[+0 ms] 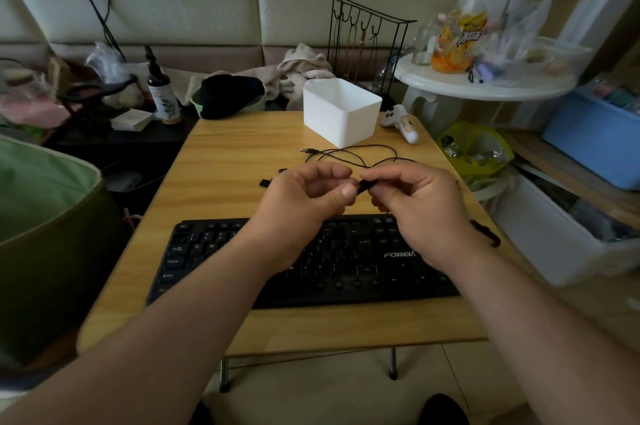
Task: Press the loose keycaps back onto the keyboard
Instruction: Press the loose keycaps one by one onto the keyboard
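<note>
Wooden table (221, 161) bears FOREV keyboard (346, 261); both hands' fingers (332, 171) pinch a keycap (365, 186).

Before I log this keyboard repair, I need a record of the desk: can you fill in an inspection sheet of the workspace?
Surface: wooden folding table, light wood grain.
Job's things: black keyboard at the near edge; one dark keycap held above it; loose keycaps lying on the table behind the left hand.
Clutter: white plastic bin and a white game controller at the far edge.
Grippers: left hand and right hand both pinch the keycap between them.
Cables: thin black cable looped in front of the bin.
Surroundings: round white side table with a yellow drink bottle; blue storage box at right.
</note>
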Action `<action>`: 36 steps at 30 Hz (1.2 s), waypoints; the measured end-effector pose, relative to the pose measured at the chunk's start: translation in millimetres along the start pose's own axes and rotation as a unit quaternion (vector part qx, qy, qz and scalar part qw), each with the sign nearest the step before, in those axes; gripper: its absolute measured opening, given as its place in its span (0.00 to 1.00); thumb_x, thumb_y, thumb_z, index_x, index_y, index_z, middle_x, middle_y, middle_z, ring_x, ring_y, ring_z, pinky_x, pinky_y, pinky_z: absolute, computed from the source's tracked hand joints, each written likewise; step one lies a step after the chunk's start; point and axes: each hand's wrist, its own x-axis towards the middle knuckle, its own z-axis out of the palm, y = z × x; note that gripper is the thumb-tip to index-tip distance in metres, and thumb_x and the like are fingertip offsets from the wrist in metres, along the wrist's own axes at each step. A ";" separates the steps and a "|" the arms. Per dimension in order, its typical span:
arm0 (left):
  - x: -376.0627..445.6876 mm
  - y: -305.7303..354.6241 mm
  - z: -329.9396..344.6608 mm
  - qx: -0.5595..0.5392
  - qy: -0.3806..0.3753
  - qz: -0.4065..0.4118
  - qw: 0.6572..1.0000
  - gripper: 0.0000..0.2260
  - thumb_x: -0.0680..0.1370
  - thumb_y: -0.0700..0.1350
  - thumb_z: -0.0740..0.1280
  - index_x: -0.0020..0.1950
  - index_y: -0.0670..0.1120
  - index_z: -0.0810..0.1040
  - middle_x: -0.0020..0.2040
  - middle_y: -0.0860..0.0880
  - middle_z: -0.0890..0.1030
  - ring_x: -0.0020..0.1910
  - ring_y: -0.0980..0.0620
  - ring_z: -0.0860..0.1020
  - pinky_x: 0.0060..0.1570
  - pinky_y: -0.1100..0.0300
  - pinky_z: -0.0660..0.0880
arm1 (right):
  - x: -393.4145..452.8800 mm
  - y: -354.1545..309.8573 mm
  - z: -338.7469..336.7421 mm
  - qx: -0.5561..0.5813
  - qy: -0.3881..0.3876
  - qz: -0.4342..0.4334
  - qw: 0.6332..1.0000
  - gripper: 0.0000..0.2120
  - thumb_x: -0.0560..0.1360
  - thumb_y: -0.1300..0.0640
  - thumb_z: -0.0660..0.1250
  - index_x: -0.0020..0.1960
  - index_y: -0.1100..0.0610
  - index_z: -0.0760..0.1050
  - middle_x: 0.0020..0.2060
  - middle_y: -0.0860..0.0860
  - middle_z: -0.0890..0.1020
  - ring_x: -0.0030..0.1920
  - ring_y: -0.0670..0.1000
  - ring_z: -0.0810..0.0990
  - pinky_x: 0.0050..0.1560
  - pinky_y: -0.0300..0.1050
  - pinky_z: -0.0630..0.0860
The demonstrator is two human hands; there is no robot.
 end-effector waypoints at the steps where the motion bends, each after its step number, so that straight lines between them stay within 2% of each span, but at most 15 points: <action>1: 0.2 0.7 -1.9 -0.011 0.000 0.002 1.000 0.17 0.69 0.43 0.76 0.57 0.45 0.82 0.51 0.45 0.88 0.53 0.48 0.85 0.54 0.57 0.80 | -0.5 -0.6 -0.5 0.001 0.006 0.002 1.000 0.17 0.76 0.69 0.72 0.49 0.45 0.86 0.43 0.48 0.87 0.42 0.52 0.85 0.45 0.42 0.82; 4: 0.5 1.5 -6.1 -0.022 0.005 0.021 1.000 0.20 0.66 0.39 0.78 0.56 0.47 0.82 0.52 0.47 0.88 0.57 0.50 0.85 0.58 0.56 0.80 | -1.8 -2.1 -3.2 -0.015 0.005 0.011 1.000 0.20 0.75 0.69 0.74 0.49 0.43 0.86 0.43 0.47 0.88 0.44 0.50 0.86 0.49 0.44 0.83; 9: -0.1 3.0 -7.0 -0.022 0.010 0.035 0.999 0.21 0.69 0.31 0.77 0.58 0.48 0.81 0.54 0.47 0.88 0.59 0.50 0.85 0.59 0.55 0.81 | -1.8 -0.9 -5.0 -0.040 0.006 0.023 0.999 0.20 0.73 0.64 0.78 0.49 0.36 0.86 0.46 0.48 0.87 0.49 0.51 0.85 0.55 0.58 0.83; 14: -1.6 3.4 -5.6 -0.007 0.010 0.045 0.999 0.23 0.71 0.26 0.75 0.58 0.47 0.81 0.54 0.46 0.87 0.58 0.50 0.85 0.56 0.59 0.81 | -2.9 -1.5 -4.8 -0.040 0.008 0.014 0.999 0.19 0.74 0.64 0.77 0.48 0.38 0.85 0.44 0.49 0.87 0.46 0.51 0.86 0.53 0.57 0.84; 17: -3.6 4.0 -6.4 0.017 0.005 0.054 0.998 0.20 0.71 0.28 0.76 0.57 0.46 0.82 0.53 0.47 0.87 0.56 0.49 0.85 0.57 0.57 0.81 | -5.2 -1.6 -6.3 -0.040 0.011 0.010 0.999 0.16 0.75 0.64 0.76 0.48 0.42 0.85 0.42 0.49 0.87 0.44 0.50 0.86 0.51 0.53 0.85; 20: -8.6 6.9 -7.6 0.088 -0.001 0.058 0.994 0.10 0.76 0.37 0.75 0.56 0.45 0.83 0.50 0.46 0.87 0.50 0.51 0.85 0.53 0.59 0.82 | -10.5 -1.1 -10.9 -0.051 0.003 0.012 0.999 0.12 0.77 0.60 0.75 0.51 0.43 0.85 0.41 0.47 0.87 0.43 0.49 0.86 0.49 0.51 0.85; 23: -13.6 5.5 -5.3 0.190 0.017 0.037 0.981 0.03 0.79 0.46 0.74 0.52 0.50 0.86 0.42 0.49 0.87 0.43 0.49 0.85 0.47 0.55 0.84 | -17.6 3.5 -17.9 -0.169 -0.028 -0.021 0.985 0.09 0.77 0.53 0.74 0.54 0.40 0.84 0.40 0.42 0.85 0.44 0.44 0.84 0.48 0.44 0.82; 25: -15.3 3.3 -3.6 0.234 0.024 0.022 0.972 0.03 0.79 0.50 0.74 0.49 0.52 0.86 0.39 0.50 0.87 0.38 0.51 0.84 0.43 0.54 0.84 | -22.5 5.9 -21.1 -0.268 -0.041 -0.059 0.961 0.14 0.75 0.52 0.77 0.58 0.40 0.84 0.43 0.38 0.83 0.46 0.41 0.82 0.48 0.43 0.81; 28: -16.7 -0.3 -3.4 0.290 0.012 0.004 0.957 0.04 0.79 0.53 0.73 0.48 0.55 0.86 0.36 0.54 0.85 0.31 0.61 0.78 0.34 0.63 0.77 | -26.9 7.8 -23.5 -0.327 -0.070 -0.090 0.938 0.16 0.74 0.54 0.78 0.60 0.45 0.84 0.45 0.41 0.83 0.46 0.42 0.81 0.49 0.47 0.81; 31: -19.4 -2.5 -3.0 0.351 -0.005 0.009 0.936 0.04 0.79 0.54 0.73 0.48 0.56 0.86 0.37 0.59 0.84 0.31 0.65 0.78 0.30 0.71 0.70 | -29.1 8.8 -26.9 -0.362 -0.112 -0.104 0.920 0.14 0.74 0.49 0.76 0.59 0.45 0.85 0.49 0.41 0.83 0.49 0.44 0.80 0.48 0.50 0.81; 36: -23.3 -9.4 2.7 0.401 -0.047 0.015 0.915 0.05 0.80 0.54 0.72 0.49 0.56 0.86 0.39 0.57 0.84 0.36 0.64 0.80 0.33 0.70 0.73 | -33.8 8.0 -30.0 -0.373 -0.156 -0.067 0.912 0.12 0.72 0.47 0.77 0.55 0.45 0.86 0.46 0.41 0.83 0.43 0.43 0.80 0.45 0.50 0.81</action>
